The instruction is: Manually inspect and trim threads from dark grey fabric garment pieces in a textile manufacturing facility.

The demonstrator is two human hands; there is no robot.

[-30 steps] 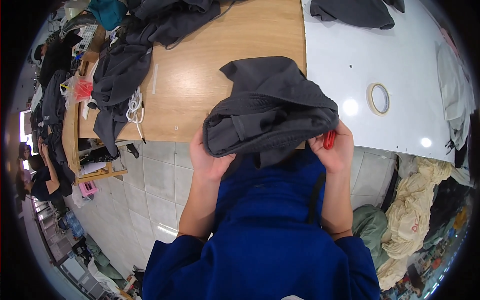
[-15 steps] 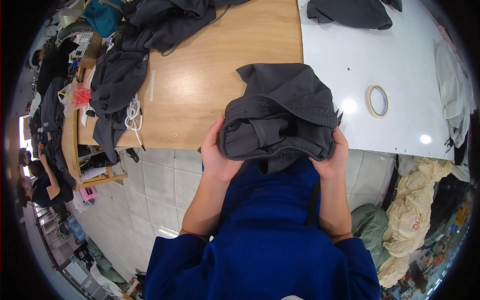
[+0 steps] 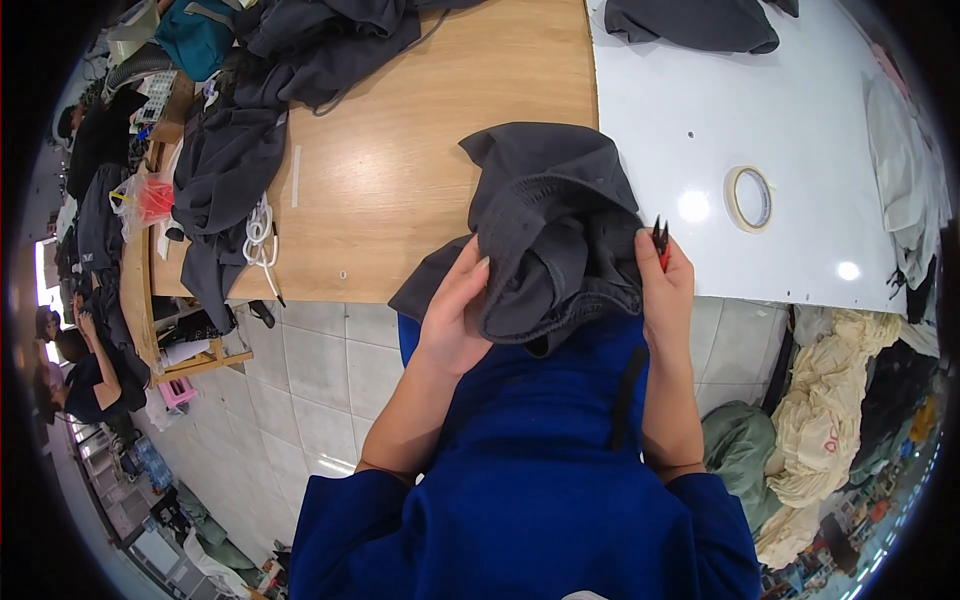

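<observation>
A dark grey garment (image 3: pixel 540 170) with a gathered elastic waistband is held up at the near table edge, its opening facing me. My left hand (image 3: pixel 455 318) grips the waistband's left side, thumb on top. On the right side my right hand (image 3: pixel 667 295) pinches the band. Tucked in that same hand is a pair of thread snips (image 3: pixel 662 245) with dark pointed blades and a red part, tips pointing away from me. A fold of the cloth hangs out to the left, past my left wrist. The fingers under the fabric are hidden.
A wooden tabletop (image 3: pixel 400 150) adjoins a white one (image 3: pixel 660 160), where a tape roll (image 3: pixel 749 198) lies. More dark grey garments (image 3: pixel 225 160) and a white cord (image 3: pixel 261 235) are at the left. Cream cloth (image 3: pixel 825 420) is heaped at right. Other people are at far left.
My left hand has moved right and up along the band, narrowing the opening. A fold now shows at the left. The snips in my right hand have come further into view.
</observation>
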